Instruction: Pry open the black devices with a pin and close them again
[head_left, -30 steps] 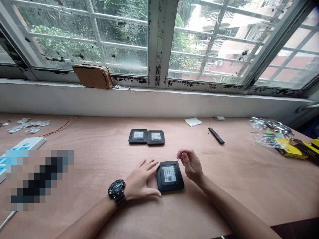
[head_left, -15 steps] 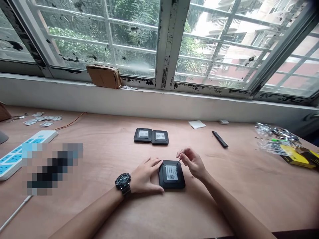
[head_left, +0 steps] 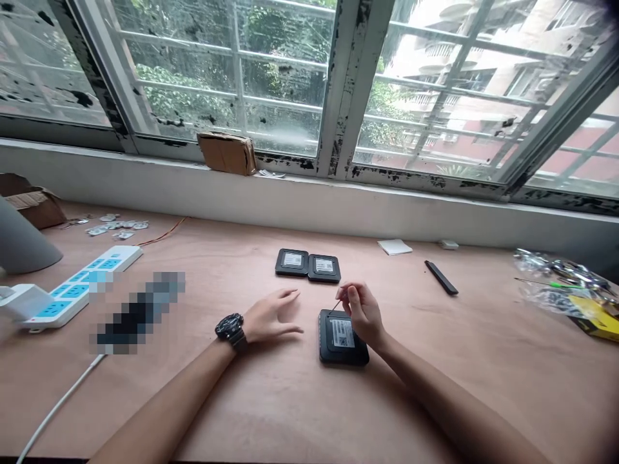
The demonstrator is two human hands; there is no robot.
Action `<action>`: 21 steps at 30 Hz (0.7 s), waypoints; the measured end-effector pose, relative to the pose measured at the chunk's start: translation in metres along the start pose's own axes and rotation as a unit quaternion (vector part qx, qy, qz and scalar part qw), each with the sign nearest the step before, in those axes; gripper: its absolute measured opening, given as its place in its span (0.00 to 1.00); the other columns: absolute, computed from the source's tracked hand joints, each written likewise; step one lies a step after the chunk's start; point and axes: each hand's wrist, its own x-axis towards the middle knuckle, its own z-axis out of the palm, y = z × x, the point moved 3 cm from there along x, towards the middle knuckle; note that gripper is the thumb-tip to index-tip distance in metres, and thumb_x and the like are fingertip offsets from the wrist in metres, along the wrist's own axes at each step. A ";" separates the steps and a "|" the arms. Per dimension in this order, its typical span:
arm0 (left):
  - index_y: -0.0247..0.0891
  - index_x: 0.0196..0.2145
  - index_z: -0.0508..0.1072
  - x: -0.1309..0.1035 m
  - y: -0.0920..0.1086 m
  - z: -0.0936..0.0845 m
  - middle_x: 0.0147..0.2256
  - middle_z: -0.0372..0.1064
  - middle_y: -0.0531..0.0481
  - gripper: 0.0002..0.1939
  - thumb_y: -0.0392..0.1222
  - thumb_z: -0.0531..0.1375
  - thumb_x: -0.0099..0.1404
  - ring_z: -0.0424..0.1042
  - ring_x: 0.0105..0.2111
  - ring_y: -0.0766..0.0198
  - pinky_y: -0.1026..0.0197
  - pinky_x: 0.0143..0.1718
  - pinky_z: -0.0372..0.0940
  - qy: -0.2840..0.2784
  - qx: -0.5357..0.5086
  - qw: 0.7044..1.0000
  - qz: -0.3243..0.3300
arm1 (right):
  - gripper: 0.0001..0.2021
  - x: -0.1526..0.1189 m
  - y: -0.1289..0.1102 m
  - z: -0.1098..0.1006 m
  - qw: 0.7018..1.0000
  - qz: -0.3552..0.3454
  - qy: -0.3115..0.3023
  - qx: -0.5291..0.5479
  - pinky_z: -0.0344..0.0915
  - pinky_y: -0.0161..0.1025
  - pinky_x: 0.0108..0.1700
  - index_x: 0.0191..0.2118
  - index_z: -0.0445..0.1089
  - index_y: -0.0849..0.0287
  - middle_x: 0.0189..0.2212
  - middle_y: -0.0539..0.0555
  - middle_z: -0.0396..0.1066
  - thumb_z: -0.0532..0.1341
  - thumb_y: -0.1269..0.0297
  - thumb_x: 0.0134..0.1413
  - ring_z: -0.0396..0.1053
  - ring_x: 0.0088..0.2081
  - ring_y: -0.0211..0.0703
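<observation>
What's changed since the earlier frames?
Left hand came off the black case and moved left; it's now open, apart from it. Right hand shifted the thin tool from the case's far right corner to its far left. The view swung left.

Unchanged: right hand's hold on the tool; the two cases behind, side by side.

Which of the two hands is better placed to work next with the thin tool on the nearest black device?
Probably the right hand: it holds the thin tool, tip at the far left corner of the black device. The left hand is open and apart from the device.
</observation>
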 end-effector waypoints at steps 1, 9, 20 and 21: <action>0.41 0.67 0.64 -0.001 -0.003 -0.002 0.66 0.60 0.40 0.44 0.67 0.66 0.61 0.63 0.64 0.46 0.48 0.64 0.61 0.009 -0.004 1.000 -0.005 | 0.13 0.000 0.002 0.002 1.000 -0.003 -0.007 -0.004 0.61 0.34 0.23 0.42 0.66 0.53 0.33 0.50 0.69 0.53 0.51 0.72 0.61 0.24 0.35; 0.40 0.63 0.68 0.000 -0.001 0.002 0.63 0.65 0.42 0.37 0.65 0.65 0.64 0.66 0.62 0.48 0.50 0.63 0.62 0.011 0.008 1.000 -0.001 | 0.12 -0.003 0.005 0.001 1.000 0.008 -0.025 -0.005 0.59 0.35 0.23 0.43 0.66 0.53 0.33 0.50 0.70 0.53 0.52 0.72 0.60 0.23 0.35; 0.40 0.60 0.71 0.001 0.000 0.003 0.61 0.67 0.41 0.31 0.60 0.64 0.67 0.66 0.61 0.48 0.48 0.62 0.63 0.024 0.006 1.000 0.015 | 0.19 0.007 -0.005 0.003 0.990 0.080 -0.116 0.027 0.65 0.38 0.31 0.58 0.69 0.53 0.37 0.53 0.69 0.52 0.51 0.72 0.64 0.29 0.39; 0.40 0.60 0.71 0.001 0.001 0.003 0.61 0.67 0.41 0.30 0.60 0.64 0.67 0.66 0.61 0.48 0.48 0.62 0.63 0.025 0.007 1.000 0.017 | 0.20 0.008 -0.005 0.004 0.985 0.096 -0.129 0.057 0.65 0.38 0.31 0.61 0.66 0.52 0.34 0.52 0.69 0.51 0.50 0.72 0.63 0.27 0.38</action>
